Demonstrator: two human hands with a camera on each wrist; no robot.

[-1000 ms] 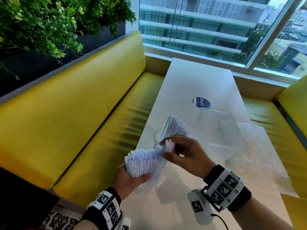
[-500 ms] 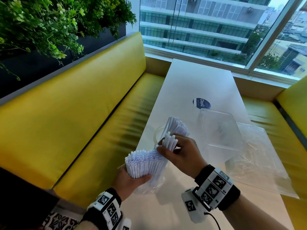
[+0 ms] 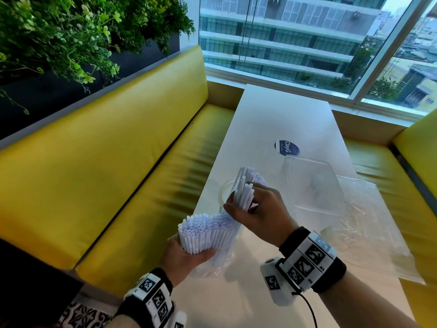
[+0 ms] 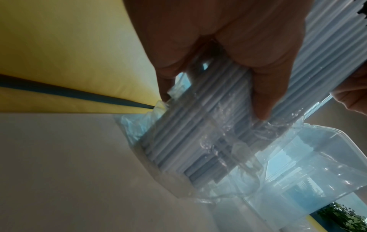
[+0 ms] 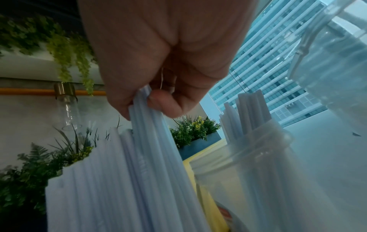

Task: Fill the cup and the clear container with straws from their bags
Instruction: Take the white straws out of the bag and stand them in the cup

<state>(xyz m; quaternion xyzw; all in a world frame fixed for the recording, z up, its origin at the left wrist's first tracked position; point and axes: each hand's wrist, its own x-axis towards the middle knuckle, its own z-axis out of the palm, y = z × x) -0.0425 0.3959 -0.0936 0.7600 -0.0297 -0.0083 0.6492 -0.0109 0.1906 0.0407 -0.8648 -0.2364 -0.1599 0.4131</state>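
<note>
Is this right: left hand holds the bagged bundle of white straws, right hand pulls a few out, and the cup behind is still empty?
Not quite: the cup already holds white straws standing above its rim, as the right wrist view shows. The rest holds: the left hand grips the bagged bundle and the right hand pinches a few straws.

Crinkly clear-plastic bag [image 4: 208, 141], seemingly paper straws [image 3: 208, 233]

White table [image 3: 279, 119] — cup [image 3: 223, 192], clear container [image 3: 314, 183], flat bag [image 3: 369, 228], blue sticker [image 3: 287, 147]
</note>
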